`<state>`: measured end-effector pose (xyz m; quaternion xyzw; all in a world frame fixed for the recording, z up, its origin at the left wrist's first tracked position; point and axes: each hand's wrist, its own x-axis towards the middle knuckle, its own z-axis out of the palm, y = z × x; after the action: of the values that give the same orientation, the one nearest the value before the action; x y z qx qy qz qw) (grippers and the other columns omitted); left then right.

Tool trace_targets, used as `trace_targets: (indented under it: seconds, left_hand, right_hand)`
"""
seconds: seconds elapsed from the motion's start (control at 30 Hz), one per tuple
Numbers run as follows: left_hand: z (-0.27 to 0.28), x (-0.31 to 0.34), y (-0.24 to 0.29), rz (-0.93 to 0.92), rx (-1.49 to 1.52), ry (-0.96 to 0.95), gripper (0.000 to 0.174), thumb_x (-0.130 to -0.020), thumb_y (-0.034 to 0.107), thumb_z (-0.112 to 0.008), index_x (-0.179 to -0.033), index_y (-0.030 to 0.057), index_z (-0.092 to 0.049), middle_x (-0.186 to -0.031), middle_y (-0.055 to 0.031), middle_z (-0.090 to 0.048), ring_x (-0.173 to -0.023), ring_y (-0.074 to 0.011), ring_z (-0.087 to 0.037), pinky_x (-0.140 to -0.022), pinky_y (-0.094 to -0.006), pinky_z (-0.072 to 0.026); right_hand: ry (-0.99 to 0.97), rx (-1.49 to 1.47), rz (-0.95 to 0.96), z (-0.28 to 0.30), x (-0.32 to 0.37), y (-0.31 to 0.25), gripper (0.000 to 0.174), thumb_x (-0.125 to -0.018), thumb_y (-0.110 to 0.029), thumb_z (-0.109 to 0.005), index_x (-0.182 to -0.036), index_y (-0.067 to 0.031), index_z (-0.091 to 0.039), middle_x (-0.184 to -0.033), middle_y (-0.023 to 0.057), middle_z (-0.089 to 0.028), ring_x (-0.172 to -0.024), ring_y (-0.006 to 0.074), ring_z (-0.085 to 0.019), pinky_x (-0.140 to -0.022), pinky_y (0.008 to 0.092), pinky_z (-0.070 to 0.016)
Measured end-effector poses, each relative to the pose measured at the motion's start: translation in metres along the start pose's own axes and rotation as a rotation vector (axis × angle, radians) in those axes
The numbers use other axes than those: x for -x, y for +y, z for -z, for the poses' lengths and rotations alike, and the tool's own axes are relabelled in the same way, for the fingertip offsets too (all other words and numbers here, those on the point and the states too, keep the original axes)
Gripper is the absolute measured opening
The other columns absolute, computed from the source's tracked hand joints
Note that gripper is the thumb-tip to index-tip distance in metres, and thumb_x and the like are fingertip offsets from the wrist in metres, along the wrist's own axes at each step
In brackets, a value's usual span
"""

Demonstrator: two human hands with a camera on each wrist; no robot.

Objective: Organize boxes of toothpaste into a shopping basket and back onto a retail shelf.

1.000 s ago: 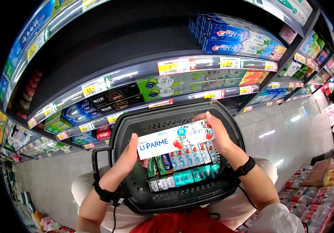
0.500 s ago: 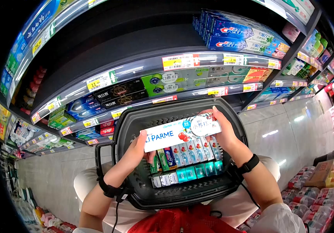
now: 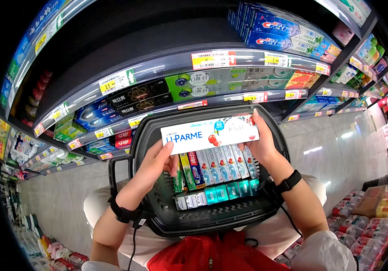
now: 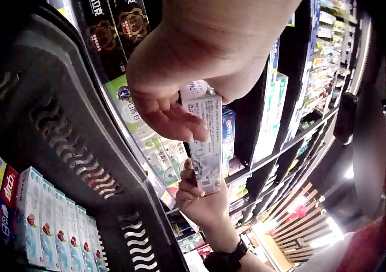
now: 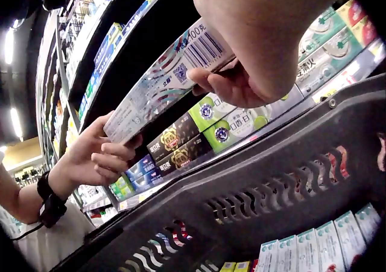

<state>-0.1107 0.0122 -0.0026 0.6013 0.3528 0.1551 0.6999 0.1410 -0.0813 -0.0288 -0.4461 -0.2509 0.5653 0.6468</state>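
Observation:
A long white LI-PARME toothpaste box (image 3: 189,136) is held level over the far half of a black shopping basket (image 3: 146,203). My left hand (image 3: 155,163) grips its left end, thumb on the front face and fingers behind. At the other end my right hand (image 3: 263,143) holds it with the thumb up by the top corner. The right wrist view shows the back of the box (image 5: 163,82), with a barcode near the right hand. Inside the basket stand a row of white-and-blue boxes with red fruit (image 3: 223,168) and a row of teal boxes (image 3: 233,190).
Ahead is a curved store shelf (image 3: 158,74) with price tags. Crest toothpaste boxes (image 3: 275,31) are stacked at its upper right, black boxes (image 3: 140,97) and green boxes (image 3: 194,86) lower down. Shrink-wrapped bottles (image 3: 361,226) stand on the floor at right.
Both hands have raised the toothpaste box toward the basket's far rim and turned it more level. More of the boxes in the basket now show below it.

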Motion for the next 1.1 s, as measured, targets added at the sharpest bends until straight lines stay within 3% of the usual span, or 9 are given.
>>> trace_targets:
  seconds: [0.1, 0.23, 0.37, 0.5, 0.8, 0.9, 1.03, 1.1]
  left_hand:
    - [0.004, -0.003, -0.002, -0.032, 0.048, 0.007, 0.037, -0.092, 0.038, -0.036, -0.101, 0.0031, -0.046, -0.067, -0.0021, -0.049, -0.055, -0.0099, -0.049, -0.052, -0.0223, -0.0409]
    - [0.007, -0.004, 0.0, -0.029, 0.116, 0.053, 0.036, -0.092, 0.036, -0.037, -0.103, 0.0037, -0.046, -0.074, -0.0018, -0.049, -0.059, -0.0094, -0.049, -0.055, -0.0233, -0.041]
    - [0.004, -0.003, 0.001, 0.014, 0.14, 0.066, 0.037, -0.092, 0.039, -0.034, -0.103, 0.0048, -0.045, -0.083, -0.0031, -0.049, -0.066, -0.0107, -0.049, -0.057, -0.0245, -0.0403]
    - [0.002, -0.007, -0.005, 0.068, 0.148, 0.034, 0.039, -0.093, 0.039, -0.033, -0.105, 0.0045, -0.044, -0.087, -0.0036, -0.049, -0.068, -0.0104, -0.049, -0.059, -0.0246, -0.0404]
    - [-0.001, -0.012, -0.011, 0.151, 0.097, 0.045, 0.048, -0.093, 0.045, -0.023, -0.104, 0.0039, -0.044, -0.068, -0.0026, -0.048, -0.063, -0.0114, -0.047, -0.062, -0.0258, -0.0388]
    - [0.004, -0.011, -0.015, 0.091, 0.107, 0.021, 0.05, -0.091, 0.048, -0.027, -0.104, 0.0032, -0.044, -0.066, -0.0031, -0.048, -0.063, -0.0108, -0.048, -0.062, -0.0251, -0.0403]
    - [0.001, -0.01, -0.013, -0.032, 0.141, 0.085, 0.053, -0.092, 0.049, -0.022, -0.102, 0.0031, -0.046, -0.058, -0.002, -0.042, -0.057, -0.0119, -0.041, -0.059, -0.0259, -0.0363]
    - [0.0, -0.01, -0.013, -0.091, 0.153, 0.11, 0.056, -0.092, 0.05, -0.018, -0.102, 0.0031, -0.047, -0.054, -0.0016, -0.038, -0.053, -0.0127, -0.037, -0.057, -0.027, -0.034]
  right_hand:
    - [0.117, 0.004, -0.008, -0.01, 0.002, -0.004, 0.05, -0.09, -0.045, -0.031, -0.102, -0.0025, -0.054, -0.083, 0.0074, -0.062, -0.064, 0.0154, -0.056, -0.051, 0.0273, -0.0422]
    - [-0.001, 0.036, 0.044, -0.003, 0.0, -0.003, 0.047, -0.09, -0.044, -0.033, -0.107, -0.0037, -0.05, -0.09, 0.0077, -0.061, -0.071, 0.0169, -0.057, -0.058, 0.0295, -0.0432]
    - [-0.031, -0.019, 0.091, -0.008, 0.002, -0.01, 0.04, -0.09, -0.039, -0.038, -0.103, -0.0048, -0.052, -0.094, 0.0062, -0.06, -0.078, 0.0149, -0.058, -0.064, 0.0285, -0.0451]
    - [-0.107, 0.022, 0.117, -0.001, 0.0, -0.011, 0.04, -0.09, -0.035, -0.037, -0.113, -0.0031, -0.046, -0.104, 0.0076, -0.057, -0.086, 0.0155, -0.055, -0.067, 0.0309, -0.0434]
    - [-0.131, 0.043, 0.106, -0.002, 0.004, -0.016, 0.041, -0.088, -0.032, -0.041, -0.116, -0.0022, -0.043, -0.093, 0.007, -0.058, -0.073, 0.0148, -0.056, -0.065, 0.0282, -0.0442]
    - [-0.09, 0.04, 0.088, -0.004, 0.005, -0.015, 0.04, -0.088, -0.032, -0.041, -0.116, -0.0026, -0.043, -0.091, 0.0076, -0.059, -0.071, 0.0154, -0.056, -0.064, 0.0281, -0.0452]
    - [-0.048, 0.039, 0.052, -0.007, 0.005, -0.015, 0.038, -0.089, -0.033, -0.039, -0.113, -0.0029, -0.044, -0.089, 0.0083, -0.059, -0.068, 0.0155, -0.057, -0.062, 0.0282, -0.0466]
    - [-0.088, 0.001, 0.014, -0.005, 0.003, -0.013, 0.044, -0.088, -0.033, -0.045, -0.117, 0.0002, -0.04, -0.092, 0.0109, -0.059, -0.063, 0.0205, -0.061, -0.057, 0.0289, -0.0497]
